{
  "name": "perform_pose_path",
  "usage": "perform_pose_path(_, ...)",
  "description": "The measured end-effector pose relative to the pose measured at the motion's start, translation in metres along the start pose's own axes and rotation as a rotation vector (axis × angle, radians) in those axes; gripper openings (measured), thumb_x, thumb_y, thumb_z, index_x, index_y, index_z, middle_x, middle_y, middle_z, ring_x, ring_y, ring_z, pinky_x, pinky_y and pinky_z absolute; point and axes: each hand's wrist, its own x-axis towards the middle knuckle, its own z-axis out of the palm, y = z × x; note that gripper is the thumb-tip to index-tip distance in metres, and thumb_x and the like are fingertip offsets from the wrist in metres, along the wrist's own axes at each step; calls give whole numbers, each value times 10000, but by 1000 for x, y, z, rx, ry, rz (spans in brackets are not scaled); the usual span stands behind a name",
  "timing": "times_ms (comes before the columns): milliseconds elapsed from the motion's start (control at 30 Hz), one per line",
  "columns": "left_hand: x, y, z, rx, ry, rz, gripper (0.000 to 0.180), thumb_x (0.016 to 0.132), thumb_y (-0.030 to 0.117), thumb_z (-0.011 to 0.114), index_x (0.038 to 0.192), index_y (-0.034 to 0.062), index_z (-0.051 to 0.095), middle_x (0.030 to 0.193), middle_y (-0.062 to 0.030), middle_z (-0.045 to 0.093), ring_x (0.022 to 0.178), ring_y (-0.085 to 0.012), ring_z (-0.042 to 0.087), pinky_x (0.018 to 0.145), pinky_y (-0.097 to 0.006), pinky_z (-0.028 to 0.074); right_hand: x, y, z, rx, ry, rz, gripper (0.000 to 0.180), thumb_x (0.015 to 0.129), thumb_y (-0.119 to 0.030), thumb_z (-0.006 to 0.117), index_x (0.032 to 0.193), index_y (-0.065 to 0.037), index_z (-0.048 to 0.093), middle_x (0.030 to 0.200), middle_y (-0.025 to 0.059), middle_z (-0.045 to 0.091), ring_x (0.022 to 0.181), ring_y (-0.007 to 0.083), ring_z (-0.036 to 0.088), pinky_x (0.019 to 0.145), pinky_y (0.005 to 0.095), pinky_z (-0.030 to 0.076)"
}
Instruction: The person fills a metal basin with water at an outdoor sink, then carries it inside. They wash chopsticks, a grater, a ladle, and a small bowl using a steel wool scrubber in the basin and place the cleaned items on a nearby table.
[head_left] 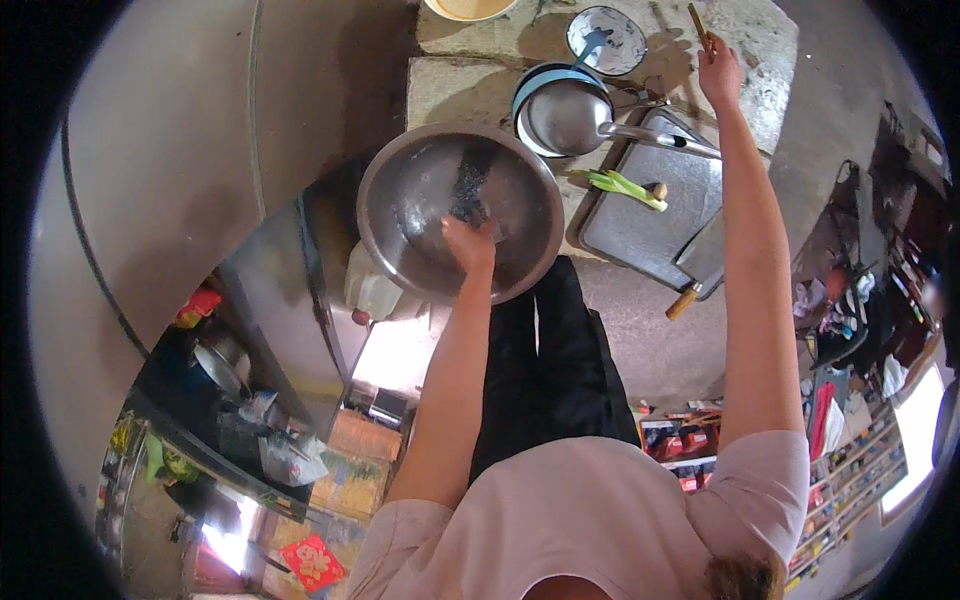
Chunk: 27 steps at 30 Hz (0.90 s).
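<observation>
Clutching wooden chopsticks (pixel 698 24) in right hand (pixel 720 76) — with left hand (pixel 470 243) inside metal basin (pixel 410 215), can't tell its grip

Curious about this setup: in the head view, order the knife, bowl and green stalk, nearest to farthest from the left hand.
1. Bowl, around the left hand.
2. Green stalk, to the right, on the board.
3. Knife, farther right, over the board's edge.

metal basin (pixel 410 215) | left hand (pixel 470 243): over its interior | right hand (pixel 720 75): right of basin, gripping slim wooden utensil (pixel 697 25) | cutting board (pixel 640 238), cleaver (pixel 706 250): right of basin
</observation>
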Motion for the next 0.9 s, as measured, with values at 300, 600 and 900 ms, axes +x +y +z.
perform_pose_path(300,-4,-14,-25,-974,-341,-397,294,886,111,599,1138,-4,499,953,-62,585,893,-177,592,798,-325,488,-104,-104,-24,483,382,217,310,840,-161,632,1102,-10,566,993,135,600,905,253,589,775,350,482)
perform_pose_path(600,-40,34,-86,-752,-330,-65,254,888,55,563,1136,24,518,985,-16,581,867,-87,540,712,-243,436,-289,-279,-45,974,-391,278,223,845,-83,619,1053,-22,569,894,82,623,752,166,593,693,288,479)
perform_pose_path(900,-40,31,-95,-594,-247,-44,210,933,184,523,1002,-13,544,871,-33,592,767,-116,531,704,-274,432,-332,-311,-31,939,-567,220,225,821,-119,648,1003,3,595,910,146,585,847,273,583,740,335,459)
